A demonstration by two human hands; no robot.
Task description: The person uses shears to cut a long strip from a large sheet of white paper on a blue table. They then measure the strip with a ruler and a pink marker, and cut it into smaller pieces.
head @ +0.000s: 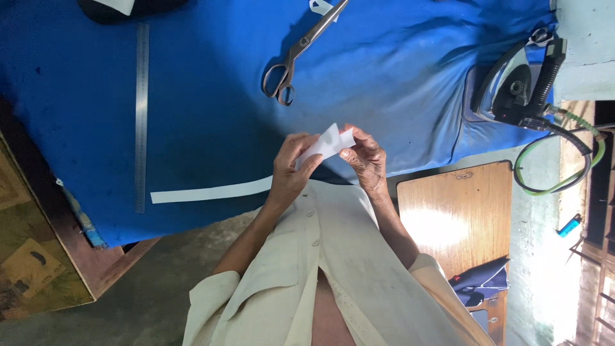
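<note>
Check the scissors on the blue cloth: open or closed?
Closed, or nearly so. The scissors lie flat on the blue cloth, blades together in one line, the two finger loops side by side.

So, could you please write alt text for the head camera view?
Two hands, left hand and right hand, hold a small white strip above a blue cloth-covered table. Scissors, a metal ruler, a long white strip and an iron lie on it.

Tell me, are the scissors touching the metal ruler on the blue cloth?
Apart. The head view shows bare blue cloth between scissors and ruler.
</note>
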